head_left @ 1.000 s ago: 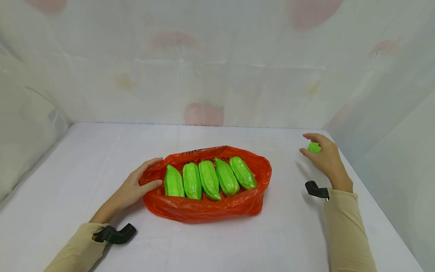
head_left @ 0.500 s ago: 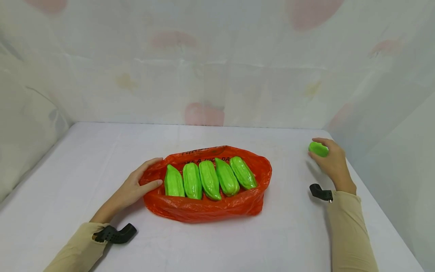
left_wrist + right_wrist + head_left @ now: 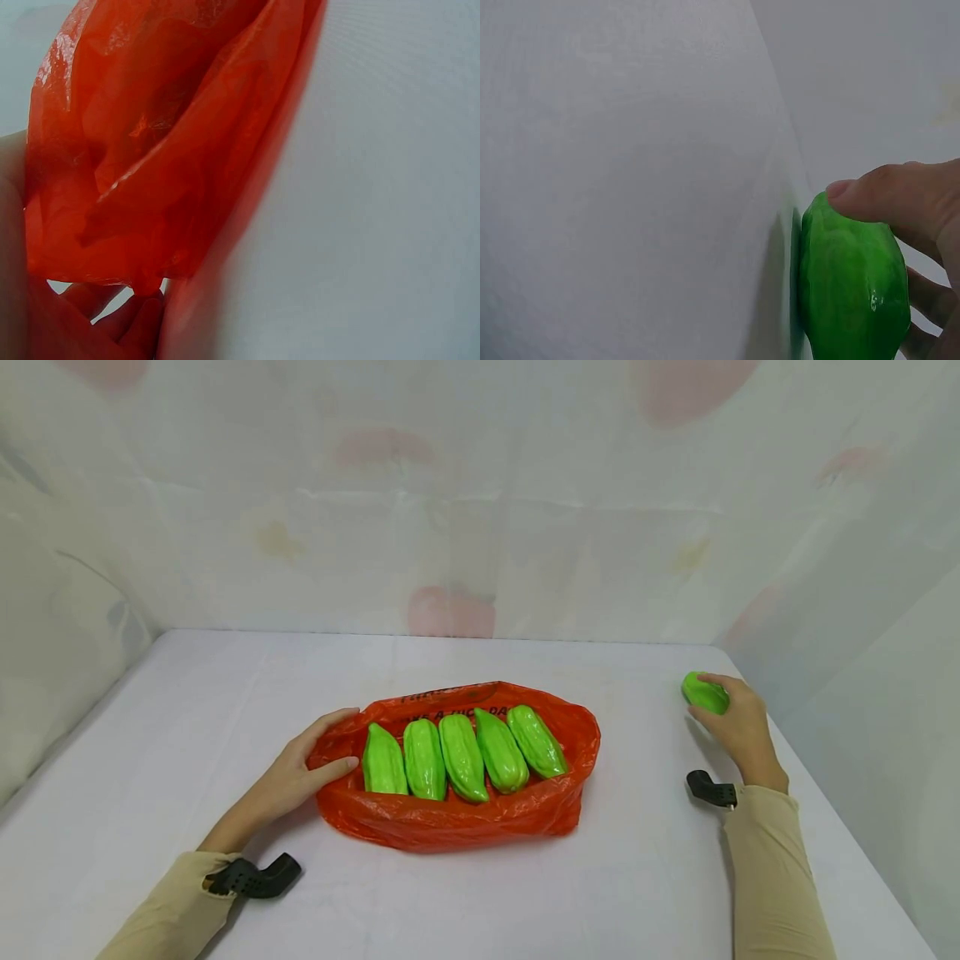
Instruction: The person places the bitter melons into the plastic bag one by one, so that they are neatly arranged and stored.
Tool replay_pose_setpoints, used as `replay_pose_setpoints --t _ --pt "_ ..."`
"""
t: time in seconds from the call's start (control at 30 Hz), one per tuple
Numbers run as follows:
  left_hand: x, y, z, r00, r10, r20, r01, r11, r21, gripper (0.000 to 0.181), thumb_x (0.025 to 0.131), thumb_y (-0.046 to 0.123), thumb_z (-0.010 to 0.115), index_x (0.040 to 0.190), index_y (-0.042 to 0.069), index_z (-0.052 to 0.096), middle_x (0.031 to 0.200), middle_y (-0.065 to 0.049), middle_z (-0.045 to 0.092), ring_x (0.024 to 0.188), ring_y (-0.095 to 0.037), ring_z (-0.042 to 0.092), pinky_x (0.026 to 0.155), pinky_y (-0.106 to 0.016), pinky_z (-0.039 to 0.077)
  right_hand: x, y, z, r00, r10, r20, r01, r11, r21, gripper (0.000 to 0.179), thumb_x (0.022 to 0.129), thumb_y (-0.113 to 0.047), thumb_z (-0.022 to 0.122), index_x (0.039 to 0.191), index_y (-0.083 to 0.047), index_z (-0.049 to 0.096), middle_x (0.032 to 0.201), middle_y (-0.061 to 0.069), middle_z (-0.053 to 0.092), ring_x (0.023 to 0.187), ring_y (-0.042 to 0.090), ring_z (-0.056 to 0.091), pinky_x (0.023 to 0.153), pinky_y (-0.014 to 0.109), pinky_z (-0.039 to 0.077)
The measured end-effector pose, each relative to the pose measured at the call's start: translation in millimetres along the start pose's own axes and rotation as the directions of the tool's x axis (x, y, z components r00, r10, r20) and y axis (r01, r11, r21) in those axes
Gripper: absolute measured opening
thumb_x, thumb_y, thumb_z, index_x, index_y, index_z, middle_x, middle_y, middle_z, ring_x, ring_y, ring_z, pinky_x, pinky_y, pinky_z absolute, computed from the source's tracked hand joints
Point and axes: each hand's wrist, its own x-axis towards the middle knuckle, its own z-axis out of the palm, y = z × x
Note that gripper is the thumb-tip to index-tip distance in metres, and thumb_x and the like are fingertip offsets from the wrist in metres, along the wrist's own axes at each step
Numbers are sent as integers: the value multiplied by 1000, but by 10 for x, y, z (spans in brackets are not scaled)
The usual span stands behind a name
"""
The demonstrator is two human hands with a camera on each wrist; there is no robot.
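Note:
My left hand holds the left end of a red plastic bag, its thumb over the opening. In the left wrist view, fingers show below the red plastic. Several glossy green ribbed gourds lie side by side in the bag's open mouth. Far to the right, my right hand holds another green gourd between thumb and fingers. The right wrist view shows the thumb on one end of this gourd, close to the white surface, with the other fingers partly hidden behind it.
The white-covered table has its right edge close beside my right hand. A pale printed cloth hangs behind it, with cloth at both sides too. A black wrist mount sticks out from the right sleeve, another from the left.
My right hand has moved a little right and toward me, and its thumb and fingers have closed on the gourd, which has turned and shows more. The left hand and bag are still.

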Motion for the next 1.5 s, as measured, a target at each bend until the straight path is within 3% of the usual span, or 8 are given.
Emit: replay_pose_setpoints --t 0.17,0.33,0.4,0.63,0.87,1.1,1.33,1.5 --pt "3 2 4 1000 2 0 -2 1000 2 61 98 26 62 152 24 36 150 -8 48 125 2 42 103 -45 43 -11 19 -10 1000 1 22 0 1000 -28 53 82 3 70 132 8 52 135 38 48 115 48 46 92 61 37" --pt "0 6 -1 1000 -3 0 3 1000 10 61 97 27 62 152 26 36 149 -7 48 125 2 43 101 -30 43 -9 25 -22 998 6 60 -3 999 -53 56 82 7 67 135 9 48 136 41 43 118 52 41 95 65 34" --pt "-1 6 0 1000 -3 -1 3 1000 9 61 97 27 63 152 26 36 149 -7 48 125 2 42 101 -29 43 -4 22 -22 997 17 73 -13 998 -57 57 83 7 67 136 9 46 137 42 41 120 53 39 96 67 33" --pt "-1 -2 5 1000 4 -3 -4 1000 -12 61 97 25 63 153 24 35 151 -9 46 127 2 41 105 -54 40 27 11 -54 988 78 132 -65 993 -97 62 83 -1 66 139 8 42 133 42 41 113 52 39 88 64 35" --pt "-3 -3 1 1000 0 -2 0 1000 7 61 97 27 63 152 25 36 151 -6 47 126 5 40 102 -26 41 58 -16 -87 971 106 215 -87 992 -95 68 82 -3 65 143 8 39 133 40 41 105 47 41 81 57 38" --pt "-2 -15 3 1000 12 -9 -12 1000 4 61 97 25 63 152 23 37 150 -6 47 125 8 39 104 -36 40 63 -62 -73 957 114 265 -97 992 -77 72 85 -4 70 146 9 35 140 41 38 124 54 39 99 68 35" --pt "-1 -22 3 1000 8 -6 -8 1000 8 61 97 26 63 152 26 37 150 -6 47 125 6 40 99 -19 40 58 -55 -70 959 96 268 -82 995 -62 74 83 -6 74 145 10 36 140 41 39 125 58 40 99 68 37" --pt "2 -21 3 1000 6 -5 -5 1000 7 61 97 26 63 152 26 36 150 -6 47 125 5 41 98 -17 40 69 -62 -63 949 113 294 -95 993 -74 76 84 -7 72 146 11 33 143 41 34 126 58 39 102 68 35"
